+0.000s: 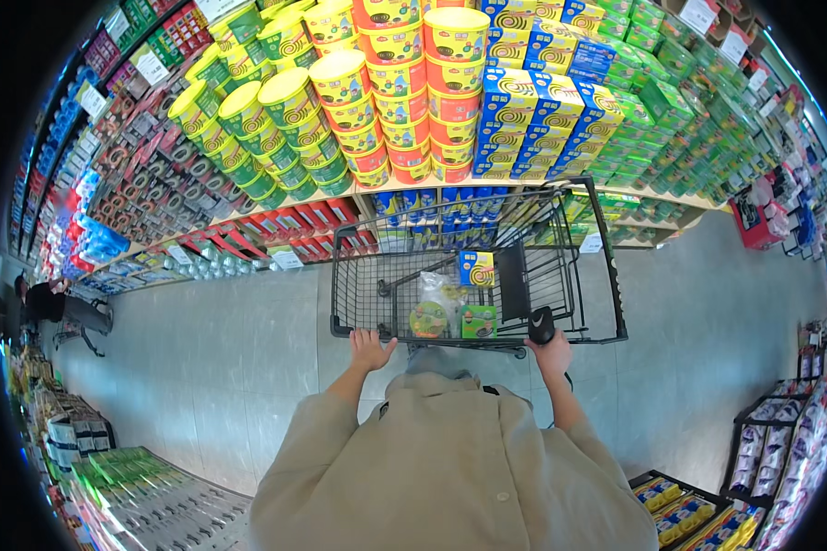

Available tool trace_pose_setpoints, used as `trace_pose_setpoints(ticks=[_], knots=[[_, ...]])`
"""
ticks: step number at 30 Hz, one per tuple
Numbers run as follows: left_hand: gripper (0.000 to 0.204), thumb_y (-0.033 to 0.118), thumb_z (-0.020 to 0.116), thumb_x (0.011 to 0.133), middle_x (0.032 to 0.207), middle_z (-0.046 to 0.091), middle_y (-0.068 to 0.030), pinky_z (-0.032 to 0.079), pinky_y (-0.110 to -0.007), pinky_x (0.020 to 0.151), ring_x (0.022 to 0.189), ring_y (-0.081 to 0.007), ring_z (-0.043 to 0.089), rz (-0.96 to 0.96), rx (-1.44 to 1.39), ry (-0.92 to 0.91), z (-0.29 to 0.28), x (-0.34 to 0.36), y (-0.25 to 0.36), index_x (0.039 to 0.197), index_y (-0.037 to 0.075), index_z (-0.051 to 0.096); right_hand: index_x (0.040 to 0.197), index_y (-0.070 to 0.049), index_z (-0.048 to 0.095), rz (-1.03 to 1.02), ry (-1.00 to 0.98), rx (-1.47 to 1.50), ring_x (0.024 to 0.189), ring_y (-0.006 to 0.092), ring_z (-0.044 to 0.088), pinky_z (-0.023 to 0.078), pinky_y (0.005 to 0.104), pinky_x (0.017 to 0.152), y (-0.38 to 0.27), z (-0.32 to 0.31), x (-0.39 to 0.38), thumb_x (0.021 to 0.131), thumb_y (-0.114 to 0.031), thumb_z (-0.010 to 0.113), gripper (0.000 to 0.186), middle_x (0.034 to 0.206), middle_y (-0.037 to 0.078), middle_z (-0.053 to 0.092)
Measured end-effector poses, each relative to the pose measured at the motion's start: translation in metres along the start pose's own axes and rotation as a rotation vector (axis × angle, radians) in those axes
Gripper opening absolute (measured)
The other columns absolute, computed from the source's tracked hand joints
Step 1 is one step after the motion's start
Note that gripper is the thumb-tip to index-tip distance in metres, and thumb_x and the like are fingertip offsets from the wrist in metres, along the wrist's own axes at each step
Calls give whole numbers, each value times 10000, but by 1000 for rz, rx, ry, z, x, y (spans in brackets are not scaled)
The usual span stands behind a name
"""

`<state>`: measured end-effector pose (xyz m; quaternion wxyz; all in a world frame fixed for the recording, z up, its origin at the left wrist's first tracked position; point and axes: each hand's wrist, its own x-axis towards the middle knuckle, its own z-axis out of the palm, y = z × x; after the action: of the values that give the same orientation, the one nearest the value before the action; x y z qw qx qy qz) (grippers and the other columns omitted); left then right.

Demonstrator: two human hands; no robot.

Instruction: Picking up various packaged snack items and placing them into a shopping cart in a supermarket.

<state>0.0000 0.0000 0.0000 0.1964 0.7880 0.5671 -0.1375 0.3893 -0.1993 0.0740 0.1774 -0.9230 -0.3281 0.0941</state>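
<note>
A black wire shopping cart (590, 343) stands sideways before me. My left hand (370, 351) is closed over its near rim, thumb off to the right. Farther right, my right hand (550, 355) is closed at the same rim, just below a black rounded grip-like piece (541, 324); its fingers are partly hidden. Inside the cart lie a blue and yellow box (477, 268), a green box (479, 321), a round green and yellow package (427, 320) and a clear plastic bag (441, 288).
Beyond the cart, a shelf (413, 187) holds stacked yellow and red tubs (455, 83), green tubs (294, 101) and blue and yellow boxes (510, 115). Another person (64, 308) is at far left. Display racks (156, 500) stand behind me on both sides, on a grey tiled floor (230, 349).
</note>
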Motion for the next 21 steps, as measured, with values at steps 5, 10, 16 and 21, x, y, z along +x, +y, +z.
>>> trace_pose_setpoints(ticks=[5, 10, 16, 21], knots=[[844, 668, 338, 885, 1391, 373, -273, 66, -534, 1130, 1368, -429, 215, 54, 31, 53, 14, -17, 10, 1295, -65, 424, 905, -62, 551, -8, 42, -67, 805, 352, 624, 498, 462, 663, 17, -3, -15, 522, -458, 863, 634, 883, 134, 620], [872, 683, 286, 884, 1416, 352, -254, 76, -505, 1139, 1378, -398, 217, 53, 117, -40, -8, -3, 19, 1340, -52, 395, 903, -32, 553, 4, 79, -91, 797, 394, 635, 502, 472, 648, 24, -3, -17, 497, -520, 850, 700, 861, 174, 643], [927, 710, 218, 876, 1456, 290, -259, 57, -492, 1150, 1397, -405, 167, 22, 190, -146, -2, 7, 30, 1387, -56, 324, 935, -38, 544, 75, 43, -78, 842, 379, 625, 500, 475, 669, 28, -5, -16, 526, -487, 849, 679, 912, 155, 633], [907, 699, 216, 888, 1483, 250, -243, 48, -500, 1149, 1407, -395, 141, 17, 203, -193, -14, 2, 43, 1415, -36, 283, 938, -48, 536, 85, 58, -88, 869, 363, 622, 502, 472, 689, 38, -5, -23, 511, -457, 860, 675, 939, 133, 627]])
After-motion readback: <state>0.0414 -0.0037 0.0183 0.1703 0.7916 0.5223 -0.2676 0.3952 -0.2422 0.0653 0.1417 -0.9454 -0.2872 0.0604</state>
